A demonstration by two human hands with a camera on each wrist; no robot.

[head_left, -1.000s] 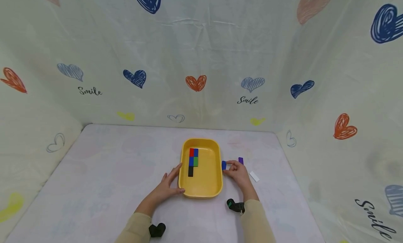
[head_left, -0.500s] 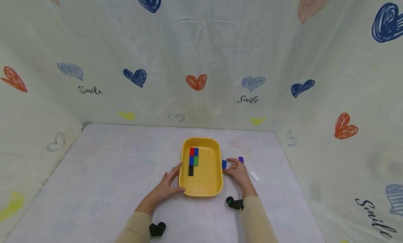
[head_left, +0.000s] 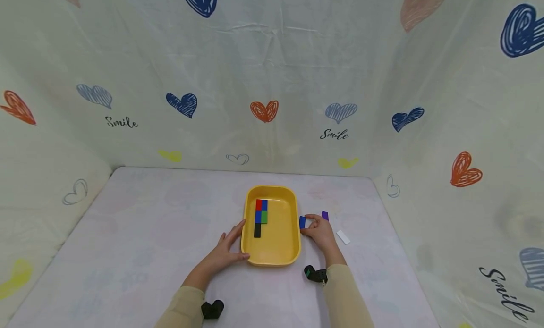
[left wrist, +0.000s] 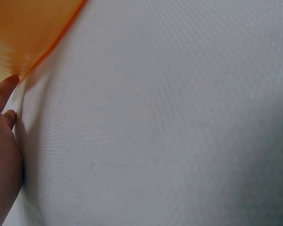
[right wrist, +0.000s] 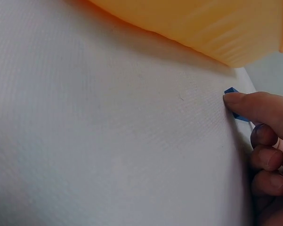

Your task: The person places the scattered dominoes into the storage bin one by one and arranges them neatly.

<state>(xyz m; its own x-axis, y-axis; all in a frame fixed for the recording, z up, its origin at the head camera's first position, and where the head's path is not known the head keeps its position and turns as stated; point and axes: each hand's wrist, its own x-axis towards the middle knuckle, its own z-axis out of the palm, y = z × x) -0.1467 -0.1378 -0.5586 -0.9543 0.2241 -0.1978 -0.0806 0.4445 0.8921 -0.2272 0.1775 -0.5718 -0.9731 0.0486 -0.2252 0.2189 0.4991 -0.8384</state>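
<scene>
A yellow tray [head_left: 278, 259] lies mid-table. In its left part small flat blocks sit together: a red block [head_left: 259, 205], a blue block [head_left: 265, 205], another blue one below the red, a green block [head_left: 264, 217] and a black block [head_left: 257, 230]. My left hand [head_left: 223, 255] rests its spread, fairly straight fingers and thumb against the tray's left side. Just outside the right side, my right hand [head_left: 319, 232] pinches a loose blue block [head_left: 302, 222] between thumb and index finger. In the right wrist view the thumb partly hides this blue block [right wrist: 240, 117], and the other fingers are curled.
A purple block [head_left: 325, 215] lies just beyond the right hand, partly covered by it. To the right of that hand lies a white block [head_left: 343, 237]. Patterned cloth [head_left: 272, 73] hangs behind the table [head_left: 140, 224] and along its sides.
The right wrist has shifted very slightly to the left and away, with its fingers still at the blue block. The left hand, the tray and the blocks inside stay put.
</scene>
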